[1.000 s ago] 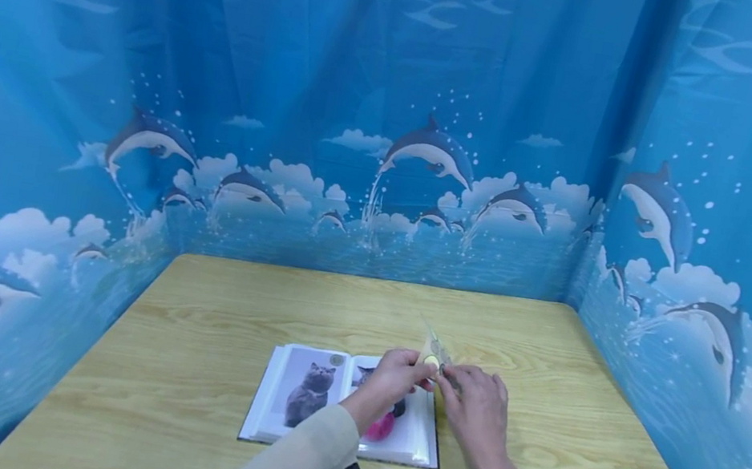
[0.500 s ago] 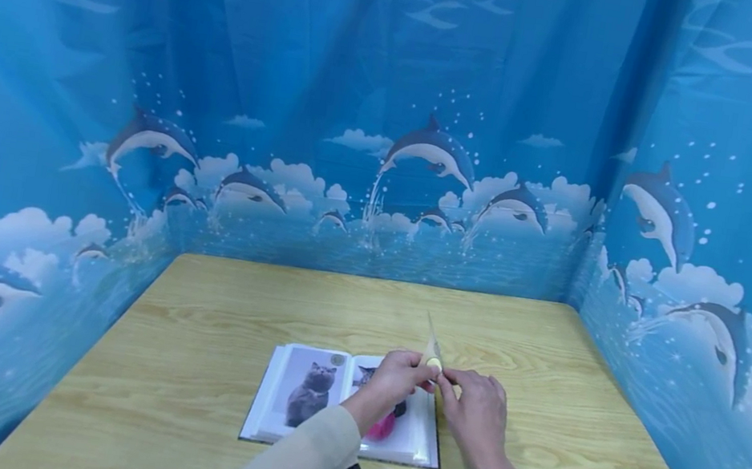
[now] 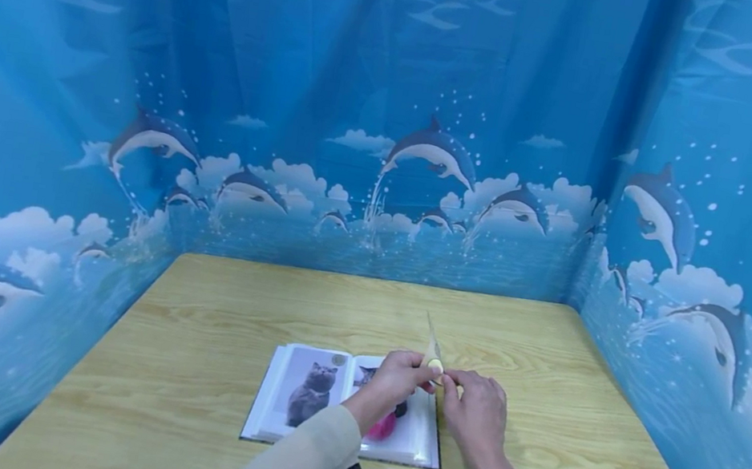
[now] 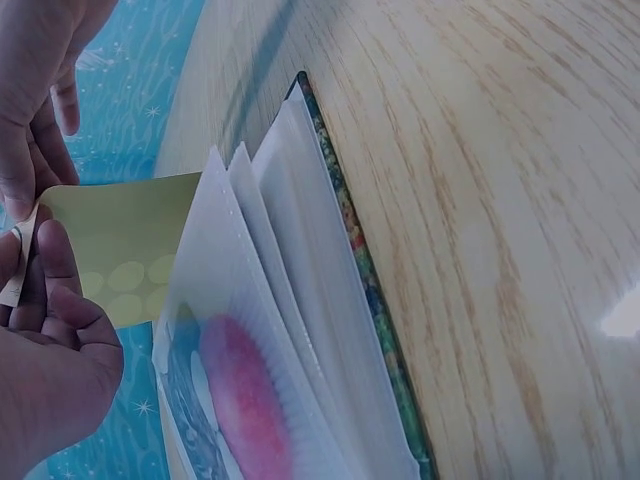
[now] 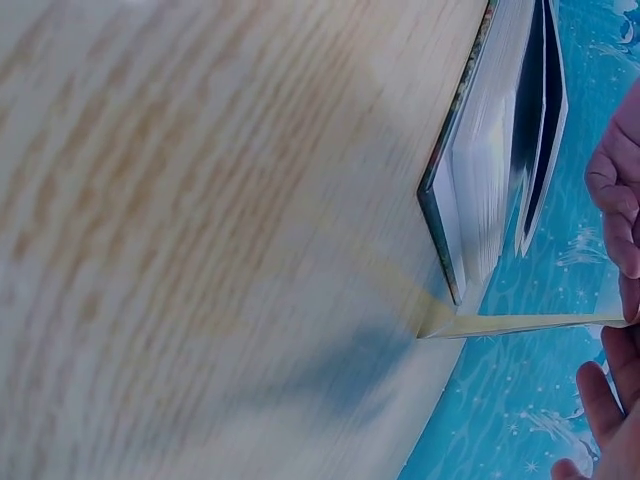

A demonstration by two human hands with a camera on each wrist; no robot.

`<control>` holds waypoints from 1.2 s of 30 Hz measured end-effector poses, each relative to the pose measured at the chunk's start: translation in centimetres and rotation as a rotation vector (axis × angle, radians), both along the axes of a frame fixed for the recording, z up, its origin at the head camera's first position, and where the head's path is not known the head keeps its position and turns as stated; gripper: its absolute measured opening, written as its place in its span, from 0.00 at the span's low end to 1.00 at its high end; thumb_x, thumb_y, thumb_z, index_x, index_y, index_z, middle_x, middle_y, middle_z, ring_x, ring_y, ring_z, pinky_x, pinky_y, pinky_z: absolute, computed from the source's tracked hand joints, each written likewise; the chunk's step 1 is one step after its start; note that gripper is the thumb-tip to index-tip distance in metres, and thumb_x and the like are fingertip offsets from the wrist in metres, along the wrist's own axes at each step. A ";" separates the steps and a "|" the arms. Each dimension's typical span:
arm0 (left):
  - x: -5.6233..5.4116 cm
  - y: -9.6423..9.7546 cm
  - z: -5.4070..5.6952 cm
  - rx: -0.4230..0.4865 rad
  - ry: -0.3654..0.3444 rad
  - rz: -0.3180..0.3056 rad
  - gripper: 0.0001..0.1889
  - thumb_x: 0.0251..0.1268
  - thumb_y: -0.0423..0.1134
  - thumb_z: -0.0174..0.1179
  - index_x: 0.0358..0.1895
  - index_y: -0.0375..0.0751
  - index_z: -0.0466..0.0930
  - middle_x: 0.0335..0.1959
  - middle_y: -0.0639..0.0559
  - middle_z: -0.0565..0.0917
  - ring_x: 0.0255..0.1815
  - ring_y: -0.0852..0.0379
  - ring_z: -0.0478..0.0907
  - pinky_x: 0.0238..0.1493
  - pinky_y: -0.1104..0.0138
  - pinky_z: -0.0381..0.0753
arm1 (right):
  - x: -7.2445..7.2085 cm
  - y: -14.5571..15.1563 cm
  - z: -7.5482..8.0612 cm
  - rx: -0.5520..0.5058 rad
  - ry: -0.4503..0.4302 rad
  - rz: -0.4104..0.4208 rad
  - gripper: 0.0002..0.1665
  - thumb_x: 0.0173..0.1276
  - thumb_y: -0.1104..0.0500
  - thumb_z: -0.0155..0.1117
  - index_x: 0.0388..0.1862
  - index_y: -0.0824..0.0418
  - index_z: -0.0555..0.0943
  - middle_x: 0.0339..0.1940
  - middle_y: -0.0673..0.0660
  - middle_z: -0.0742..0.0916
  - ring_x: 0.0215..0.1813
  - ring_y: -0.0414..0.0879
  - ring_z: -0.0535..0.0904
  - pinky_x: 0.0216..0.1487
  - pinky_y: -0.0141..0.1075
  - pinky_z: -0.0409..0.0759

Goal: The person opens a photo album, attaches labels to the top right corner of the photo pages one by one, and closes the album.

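Note:
A sticker sheet with a pale yellow backing is raised over the right side of an open photo album. Faint round shapes mark the backing in the left wrist view, and a pale round sticker shows by the left thumb in the head view. My left hand grips the sheet between thumb and curled fingers. With thumb and forefinger, my right hand pinches the sheet's near edge, which is bent over there. From the right wrist, the sheet appears almost edge-on.
The album's left page carries a grey cat photo; its right page, with a pink shape, is partly covered by my left hand. The wooden table meets a blue dolphin-print curtain at the back and sides.
The sheet has turned from showing its face to nearly edge-on in the head view. The right fingers have shifted slightly at its edge; both hands otherwise stay in place.

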State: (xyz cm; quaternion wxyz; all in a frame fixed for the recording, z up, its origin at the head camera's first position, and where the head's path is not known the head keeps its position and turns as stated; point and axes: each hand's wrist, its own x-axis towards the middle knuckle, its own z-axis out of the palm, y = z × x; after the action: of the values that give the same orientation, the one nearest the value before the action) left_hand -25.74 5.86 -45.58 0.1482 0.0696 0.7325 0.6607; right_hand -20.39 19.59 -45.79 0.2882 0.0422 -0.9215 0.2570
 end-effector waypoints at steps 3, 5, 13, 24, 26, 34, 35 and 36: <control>0.1 0.0 0.2 0.000 -0.009 0.006 0.09 0.68 0.41 0.63 0.39 0.39 0.87 0.31 0.43 0.87 0.31 0.61 0.78 0.34 0.70 0.70 | -0.1 0.1 0.0 -0.033 -0.016 -0.002 0.08 0.64 0.62 0.69 0.39 0.64 0.88 0.37 0.61 0.90 0.40 0.59 0.85 0.55 0.58 0.74; 0.1 0.0 0.3 0.001 -0.010 0.009 0.09 0.67 0.41 0.64 0.39 0.38 0.87 0.28 0.47 0.87 0.32 0.60 0.78 0.34 0.70 0.70 | -0.1 0.2 -0.1 -0.057 -0.026 -0.009 0.07 0.64 0.61 0.69 0.39 0.62 0.89 0.37 0.60 0.90 0.40 0.59 0.85 0.50 0.56 0.77; 0.2 0.1 0.2 0.003 0.024 0.020 0.09 0.67 0.39 0.64 0.38 0.36 0.87 0.27 0.50 0.85 0.29 0.60 0.75 0.32 0.70 0.70 | -0.2 0.7 -0.2 -0.100 -0.063 -0.044 0.08 0.65 0.58 0.69 0.38 0.61 0.89 0.37 0.59 0.90 0.38 0.58 0.84 0.42 0.53 0.78; 0.3 0.2 0.3 -0.076 0.005 0.100 0.06 0.62 0.39 0.68 0.35 0.39 0.86 0.27 0.54 0.82 0.29 0.58 0.76 0.31 0.69 0.74 | -0.2 1.2 0.1 -0.133 -0.074 -0.077 0.09 0.67 0.58 0.67 0.40 0.63 0.87 0.37 0.62 0.89 0.39 0.59 0.85 0.41 0.54 0.80; 0.4 0.2 0.3 -0.077 -0.003 0.114 0.05 0.62 0.37 0.67 0.35 0.38 0.86 0.27 0.54 0.82 0.28 0.58 0.77 0.31 0.69 0.74 | -0.3 1.3 0.1 -0.144 -0.066 -0.083 0.08 0.67 0.59 0.67 0.39 0.63 0.87 0.36 0.61 0.90 0.38 0.57 0.85 0.40 0.53 0.81; 0.5 0.4 0.0 -0.076 -0.034 0.122 0.05 0.62 0.37 0.65 0.33 0.39 0.84 0.29 0.51 0.83 0.29 0.57 0.77 0.33 0.67 0.74 | -0.1 2.0 0.8 -0.193 -0.127 -0.126 0.10 0.70 0.57 0.64 0.41 0.62 0.87 0.39 0.62 0.89 0.37 0.56 0.85 0.39 0.52 0.81; 0.5 0.4 -0.1 -0.077 -0.041 0.123 0.05 0.62 0.37 0.65 0.33 0.40 0.84 0.29 0.51 0.83 0.30 0.57 0.77 0.34 0.66 0.74 | 0.0 2.2 1.0 -0.204 -0.139 -0.136 0.11 0.71 0.57 0.63 0.42 0.63 0.86 0.40 0.63 0.89 0.38 0.56 0.85 0.40 0.52 0.81; 0.6 0.4 -0.1 -0.077 -0.045 0.124 0.05 0.62 0.37 0.65 0.32 0.40 0.83 0.29 0.51 0.83 0.30 0.57 0.77 0.34 0.66 0.74 | 0.0 2.4 1.1 -0.215 -0.146 -0.147 0.12 0.72 0.56 0.62 0.43 0.63 0.86 0.41 0.64 0.89 0.38 0.57 0.85 0.40 0.53 0.81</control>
State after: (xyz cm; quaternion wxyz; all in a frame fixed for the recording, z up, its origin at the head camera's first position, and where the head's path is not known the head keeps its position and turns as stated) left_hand -25.13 6.29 -45.71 0.1259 0.0038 0.7569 0.6413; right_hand -20.41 21.95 -44.65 0.2411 -0.0754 -0.9078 0.3348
